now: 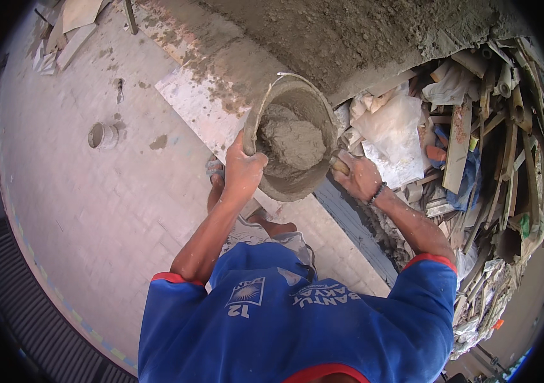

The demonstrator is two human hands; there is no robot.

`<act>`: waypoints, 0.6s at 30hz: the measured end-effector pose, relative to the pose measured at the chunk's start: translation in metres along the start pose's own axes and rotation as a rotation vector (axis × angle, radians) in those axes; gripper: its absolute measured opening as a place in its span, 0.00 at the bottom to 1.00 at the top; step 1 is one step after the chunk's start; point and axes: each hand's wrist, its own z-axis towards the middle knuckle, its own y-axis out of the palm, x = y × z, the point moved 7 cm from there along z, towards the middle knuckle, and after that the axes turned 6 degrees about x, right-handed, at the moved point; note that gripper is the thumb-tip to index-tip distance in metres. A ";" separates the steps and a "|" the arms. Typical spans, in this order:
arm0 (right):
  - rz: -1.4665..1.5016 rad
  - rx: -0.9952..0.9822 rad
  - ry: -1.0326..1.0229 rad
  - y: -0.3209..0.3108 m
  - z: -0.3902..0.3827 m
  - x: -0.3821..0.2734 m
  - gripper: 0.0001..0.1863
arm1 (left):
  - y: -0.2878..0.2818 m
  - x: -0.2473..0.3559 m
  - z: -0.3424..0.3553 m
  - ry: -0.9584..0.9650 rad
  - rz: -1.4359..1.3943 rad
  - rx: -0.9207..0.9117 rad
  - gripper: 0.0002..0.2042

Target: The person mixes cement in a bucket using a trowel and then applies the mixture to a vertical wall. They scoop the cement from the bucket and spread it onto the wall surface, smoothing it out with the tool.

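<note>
Bucket (291,190), head view: mortar-coated, its mouth turned toward the camera, positioned in front of the person above the board edge. Whether it bears on the surface below cannot be determined. Grey wet mortar (294,142) lies inside as a lump, with residue on the walls. Left hand (246,165) grasps the rim at the near left side, thumb toward the opening. Right hand (358,179) is clenched around a wooden handle (339,166) just beside the bucket's right side — the rest of that tool cannot be made out. A dark bracelet (377,193) is worn at the right wrist.

Surroundings: a pale board (189,105), spattered with mortar, lies left of the bucket; a broad mortar bed (342,38) extends beyond it. To the right — piled timber offcuts (457,150) and a translucent plastic sheet (390,124). A small cylindrical container (103,135) lies on the floor (93,210), well apart at left.
</note>
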 end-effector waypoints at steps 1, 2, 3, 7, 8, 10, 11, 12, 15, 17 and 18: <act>-0.006 0.000 -0.014 -0.004 0.002 0.000 0.19 | -0.002 -0.003 0.002 0.003 0.006 0.024 0.29; -0.013 0.000 -0.027 -0.008 0.004 -0.001 0.19 | -0.004 -0.006 0.005 -0.001 -0.005 0.035 0.28; -0.018 -0.002 -0.040 -0.011 0.006 -0.002 0.19 | -0.008 -0.011 0.007 -0.006 -0.015 0.047 0.28; -0.070 -0.105 -0.002 -0.027 0.015 -0.009 0.23 | -0.020 -0.026 0.015 -0.049 0.007 0.101 0.28; -0.075 -0.113 -0.004 -0.031 0.017 -0.013 0.23 | -0.022 -0.029 0.015 -0.072 0.033 0.117 0.28; -0.014 -0.074 -0.041 -0.041 0.023 -0.021 0.23 | -0.029 -0.032 0.017 -0.050 0.010 0.157 0.28; 0.050 -0.031 -0.075 -0.048 0.024 -0.025 0.23 | -0.033 -0.034 0.017 -0.038 -0.002 0.178 0.28; 0.112 0.006 -0.118 -0.054 0.027 -0.031 0.24 | -0.039 -0.037 0.015 -0.035 -0.020 0.197 0.28; 0.148 -0.138 -0.181 -0.066 0.034 -0.033 0.23 | -0.053 -0.051 0.018 -0.040 -0.041 0.223 0.27; 0.237 -0.218 -0.111 -0.069 0.044 -0.025 0.22 | -0.061 -0.058 0.016 -0.043 -0.028 0.248 0.27; 0.281 -0.262 -0.086 -0.065 0.052 -0.017 0.21 | -0.065 -0.065 0.014 -0.036 0.008 0.278 0.27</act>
